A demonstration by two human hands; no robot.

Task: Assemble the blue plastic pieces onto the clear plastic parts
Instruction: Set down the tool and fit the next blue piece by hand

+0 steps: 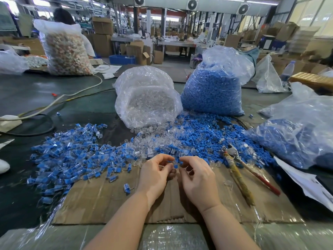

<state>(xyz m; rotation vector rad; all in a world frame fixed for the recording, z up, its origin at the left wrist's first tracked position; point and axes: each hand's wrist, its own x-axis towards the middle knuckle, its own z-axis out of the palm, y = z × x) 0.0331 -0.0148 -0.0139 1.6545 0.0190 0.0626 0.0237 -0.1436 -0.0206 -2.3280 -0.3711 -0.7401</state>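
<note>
Two bare hands meet low in the centre of the view, above a flattened cardboard sheet [111, 201] on the tabletop [27, 91]. The left hand [153, 175] has its fingers curled inward, fingertips pinching something small; a clear part seems to be there, though it is too small and see-through to be sure. The right hand [196, 177] is also curled, its thumb and forefinger pinching a blue piece [175, 166]. The fingertips of both hands almost touch, so the two parts look to be in the act of being pushed together.

At 9 o'clock from the hands lies a wide heap of finished assemblies [72, 159], blue pieces seated in clear shells. One finished assembly [127, 188] lies alone on the cardboard, just beside the left wrist.

At 12 o'clock, loose clear parts [153, 141] spill from an open clear-parts bag [147, 98]. At 1 o'clock, loose blue pieces [207, 134] spread out from a tall blue-pieces bag [214, 87]. At 3 o'clock lie pliers [237, 170] with wrapped handles, and beyond them another bag [297, 134] holding blue material.

Judging by the piles, many units are done, yet both supply bags remain well filled, so a great deal of the work appears to be left.
</note>
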